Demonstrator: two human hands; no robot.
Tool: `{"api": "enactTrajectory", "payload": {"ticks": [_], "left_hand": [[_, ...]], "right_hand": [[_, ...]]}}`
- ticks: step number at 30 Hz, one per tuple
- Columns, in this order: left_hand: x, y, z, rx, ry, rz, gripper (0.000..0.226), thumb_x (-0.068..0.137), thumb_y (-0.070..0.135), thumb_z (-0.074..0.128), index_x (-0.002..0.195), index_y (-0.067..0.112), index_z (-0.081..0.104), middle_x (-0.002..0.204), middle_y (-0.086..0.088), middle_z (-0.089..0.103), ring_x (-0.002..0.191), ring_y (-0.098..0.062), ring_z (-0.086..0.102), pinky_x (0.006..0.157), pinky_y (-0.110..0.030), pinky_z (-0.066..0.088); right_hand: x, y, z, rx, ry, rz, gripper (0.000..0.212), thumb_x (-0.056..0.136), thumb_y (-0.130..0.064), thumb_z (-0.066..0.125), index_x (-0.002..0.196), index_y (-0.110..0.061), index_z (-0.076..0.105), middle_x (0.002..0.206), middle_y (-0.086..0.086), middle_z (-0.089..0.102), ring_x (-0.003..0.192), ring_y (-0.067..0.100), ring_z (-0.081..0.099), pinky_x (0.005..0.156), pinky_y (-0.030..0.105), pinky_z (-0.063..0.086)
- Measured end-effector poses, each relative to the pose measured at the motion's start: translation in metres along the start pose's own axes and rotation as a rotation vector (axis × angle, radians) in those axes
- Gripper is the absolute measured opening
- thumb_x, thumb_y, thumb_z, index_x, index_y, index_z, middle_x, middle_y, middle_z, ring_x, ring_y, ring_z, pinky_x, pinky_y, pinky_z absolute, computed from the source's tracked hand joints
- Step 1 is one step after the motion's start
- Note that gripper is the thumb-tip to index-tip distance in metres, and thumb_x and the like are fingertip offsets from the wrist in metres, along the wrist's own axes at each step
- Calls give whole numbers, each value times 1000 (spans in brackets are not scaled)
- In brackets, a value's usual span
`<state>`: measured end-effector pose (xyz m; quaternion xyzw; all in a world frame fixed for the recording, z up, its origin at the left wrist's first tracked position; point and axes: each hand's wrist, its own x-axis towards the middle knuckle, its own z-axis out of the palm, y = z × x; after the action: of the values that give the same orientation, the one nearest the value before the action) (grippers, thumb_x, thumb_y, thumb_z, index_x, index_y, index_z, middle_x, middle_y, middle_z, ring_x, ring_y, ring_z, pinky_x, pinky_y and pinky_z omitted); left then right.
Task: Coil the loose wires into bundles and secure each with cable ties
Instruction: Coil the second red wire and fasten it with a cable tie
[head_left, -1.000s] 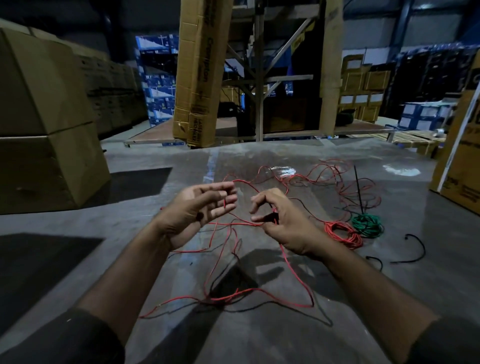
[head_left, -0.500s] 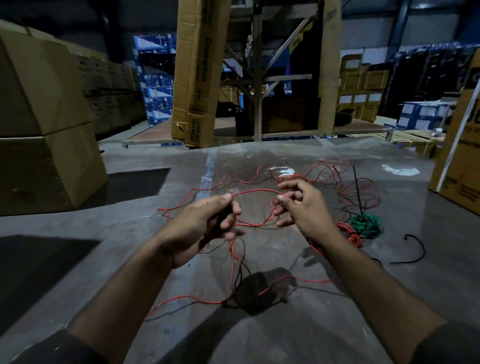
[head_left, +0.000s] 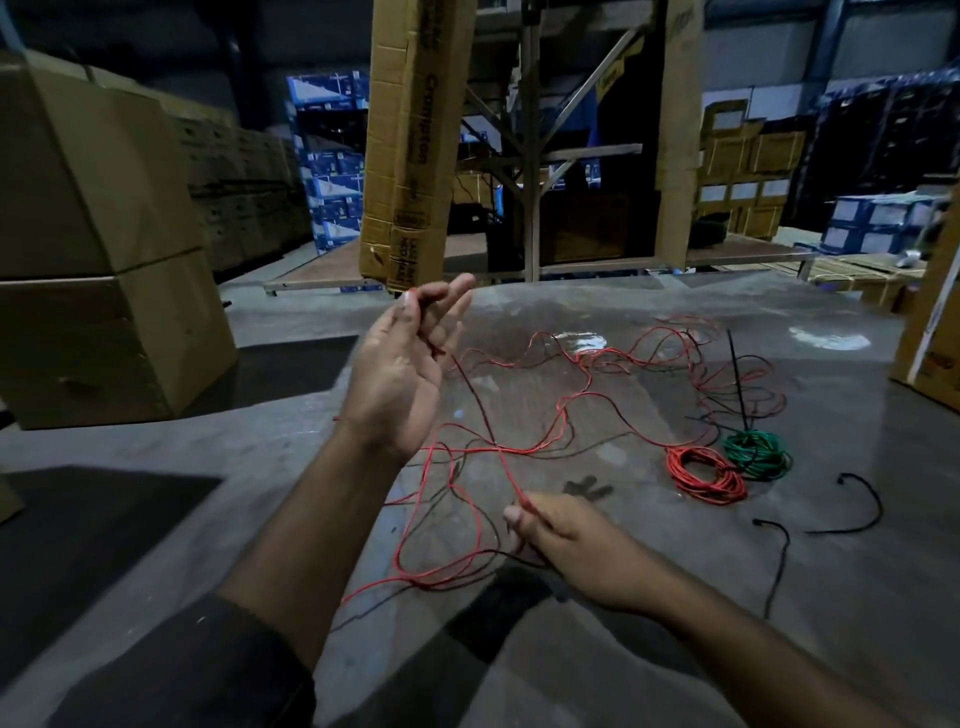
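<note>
A long loose red wire (head_left: 566, 402) sprawls in loops over the grey floor. My left hand (head_left: 402, 374) is raised with the palm toward me, pinching the wire's end between thumb and fingers. My right hand (head_left: 566, 545) is low and near, closed on the same wire, which runs taut between the two hands. To the right lie a coiled red bundle (head_left: 706, 475) and a coiled green bundle (head_left: 758, 454). A black cable tie (head_left: 737, 379) sticks up behind the green coil. Two more black ties (head_left: 862, 504) (head_left: 776, 566) lie on the floor at right.
Stacked cardboard boxes (head_left: 98, 249) stand at left. A tall carton (head_left: 410, 145) leans on a metal rack (head_left: 530, 156) ahead. More cartons (head_left: 930, 332) stand at the right edge. A dark mat (head_left: 78, 540) lies at lower left.
My left hand rose up and away with the wire end. My right hand dropped down and toward me, drawing the wire out straight between them.
</note>
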<state>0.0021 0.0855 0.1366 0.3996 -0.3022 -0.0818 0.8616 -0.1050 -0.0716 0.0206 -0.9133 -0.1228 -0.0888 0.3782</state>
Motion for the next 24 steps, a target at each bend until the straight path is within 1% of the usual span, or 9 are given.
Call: {"api": "enactTrajectory", "payload": {"ticks": [4, 5, 7, 9, 12, 14, 17, 20, 24], "left_hand": [[-8, -20, -4, 828, -33, 85, 36, 108, 19, 28, 110, 7, 62, 104, -5, 74, 107, -7, 66, 96, -23, 48], [-11, -28, -7, 1012, -79, 53, 35, 108, 20, 29, 110, 9, 62, 96, -4, 74, 99, -7, 67, 90, -25, 51], [-18, -38, -14, 1111, -207, -79, 34, 107, 23, 32, 108, 12, 64, 84, -14, 69, 83, -15, 68, 82, -39, 55], [-26, -39, -13, 989, -276, -193, 36, 108, 26, 33, 105, 11, 65, 72, -23, 61, 75, -19, 68, 73, -36, 52], [-36, -31, -4, 643, -254, -338, 42, 107, 25, 33, 106, -5, 63, 58, -6, 41, 62, -29, 49, 60, -22, 47], [-39, -25, 2, 418, -250, -417, 43, 105, 27, 36, 101, -3, 66, 63, -5, 17, 54, -21, 21, 45, -22, 32], [-39, -18, 6, 241, -273, -474, 43, 102, 31, 39, 102, 3, 71, 60, 3, 21, 50, -10, 16, 43, -22, 15], [-39, -16, 5, 120, -250, -478, 45, 102, 29, 37, 118, 0, 67, 57, 1, 32, 46, -7, 23, 41, -20, 17], [-35, -15, -1, -117, -214, -478, 44, 101, 27, 37, 121, 1, 66, 56, 5, 34, 46, -4, 22, 41, -18, 17]], "right_hand": [[-12, -26, -21, 117, 3, -59, 25, 104, -38, 41, 90, -20, 52, 68, -13, 53, 54, 10, 58, 52, 29, 45], [-15, -35, -29, 179, 8, -59, 22, 104, -35, 42, 97, -18, 54, 69, -15, 55, 51, 17, 61, 48, 25, 45], [-14, -50, -45, 236, 87, -85, 20, 103, -27, 42, 107, -16, 57, 64, -24, 55, 46, 19, 60, 45, 20, 44], [-6, -51, -59, 271, 250, -111, 21, 102, -29, 42, 106, -18, 60, 61, -21, 54, 45, 6, 51, 45, 22, 42], [11, -35, -72, 321, 496, -76, 17, 101, -34, 48, 95, -24, 60, 61, -19, 50, 52, 0, 42, 52, 21, 33], [22, -25, -75, 373, 602, -26, 13, 98, -33, 57, 90, -23, 60, 60, -19, 49, 53, 0, 41, 52, 20, 32], [32, -21, -75, 408, 697, 23, 21, 92, -36, 67, 83, -19, 60, 63, -12, 45, 55, 2, 38, 52, 22, 33], [33, -24, -68, 359, 646, 51, 27, 95, -41, 58, 84, -16, 60, 68, -5, 47, 59, 5, 41, 55, 24, 38], [27, -28, -55, 647, 377, 46, 23, 102, -32, 47, 104, -11, 57, 73, 1, 43, 53, 8, 38, 49, 28, 48]]}}
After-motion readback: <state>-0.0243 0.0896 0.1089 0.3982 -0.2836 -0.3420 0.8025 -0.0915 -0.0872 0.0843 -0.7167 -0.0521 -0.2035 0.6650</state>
